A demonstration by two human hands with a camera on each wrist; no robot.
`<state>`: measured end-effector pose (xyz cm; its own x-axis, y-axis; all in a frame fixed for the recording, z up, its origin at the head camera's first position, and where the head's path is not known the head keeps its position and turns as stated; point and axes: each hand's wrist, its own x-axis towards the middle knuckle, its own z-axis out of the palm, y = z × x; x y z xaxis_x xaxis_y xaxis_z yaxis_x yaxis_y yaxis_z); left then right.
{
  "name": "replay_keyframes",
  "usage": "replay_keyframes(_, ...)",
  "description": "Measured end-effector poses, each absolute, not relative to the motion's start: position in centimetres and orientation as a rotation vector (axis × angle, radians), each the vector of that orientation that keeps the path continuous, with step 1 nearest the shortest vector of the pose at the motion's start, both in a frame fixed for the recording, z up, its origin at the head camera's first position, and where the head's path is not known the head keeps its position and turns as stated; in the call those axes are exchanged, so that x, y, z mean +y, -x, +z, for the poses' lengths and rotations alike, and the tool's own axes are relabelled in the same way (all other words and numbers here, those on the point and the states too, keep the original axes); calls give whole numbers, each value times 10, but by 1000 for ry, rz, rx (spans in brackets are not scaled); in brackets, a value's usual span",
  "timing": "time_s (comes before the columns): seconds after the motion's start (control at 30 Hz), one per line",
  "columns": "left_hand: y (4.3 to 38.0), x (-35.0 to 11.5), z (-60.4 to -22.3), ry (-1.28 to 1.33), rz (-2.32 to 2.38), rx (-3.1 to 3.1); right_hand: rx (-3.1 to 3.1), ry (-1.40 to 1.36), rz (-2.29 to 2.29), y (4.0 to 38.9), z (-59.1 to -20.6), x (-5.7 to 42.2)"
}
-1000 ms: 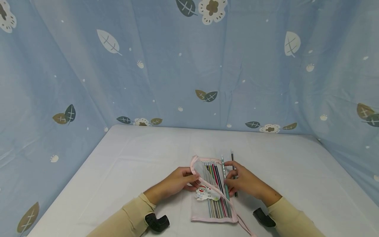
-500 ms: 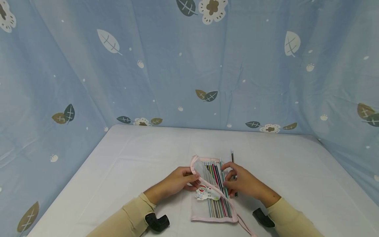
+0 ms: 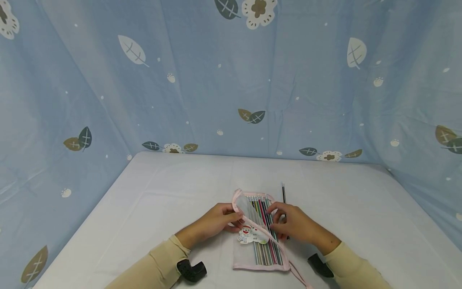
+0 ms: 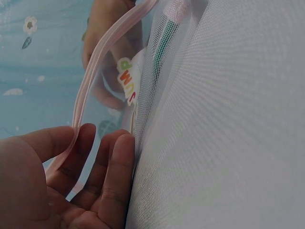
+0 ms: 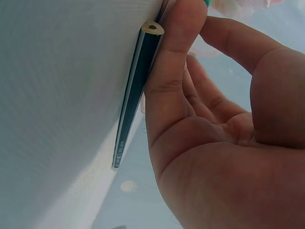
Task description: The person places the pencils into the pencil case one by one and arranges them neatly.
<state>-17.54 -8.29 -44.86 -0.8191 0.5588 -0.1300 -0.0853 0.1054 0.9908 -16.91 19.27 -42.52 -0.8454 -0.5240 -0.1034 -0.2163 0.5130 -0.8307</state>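
A flat mesh pencil case (image 3: 242,267) with pink trim lies on the white table, its clear flap lifted on a slant. My left hand (image 3: 221,216) pinches the flap's pink edge between thumb and fingers. Inside the case, several colored pencils (image 3: 261,255) lie side by side. Over the case's right side, my right hand (image 3: 296,220) pinches a green pencil (image 5: 208,2), mostly hidden by the fingers. The left wrist view shows a teal pencil (image 4: 163,50) through the mesh. A dark pencil (image 5: 138,86) lies on the table beside the right hand, apart from the case.
A cartoon sticker (image 3: 247,235) is on the case's front. A pink wrist strap (image 3: 298,276) trails from its lower right corner. Blue patterned cloth (image 3: 202,80) hangs behind the white table (image 3: 162,184).
My right hand has moved left with the green pencil, from the case's right edge to over its row of pencils. The left hand keeps its hold on the flap.
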Motion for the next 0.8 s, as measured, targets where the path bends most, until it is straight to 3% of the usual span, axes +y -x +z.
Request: replay_keyframes(0.8, 175, -82, -447, -469, 1769, 1903, 2431, 636, -1225, 164, -420, 190)
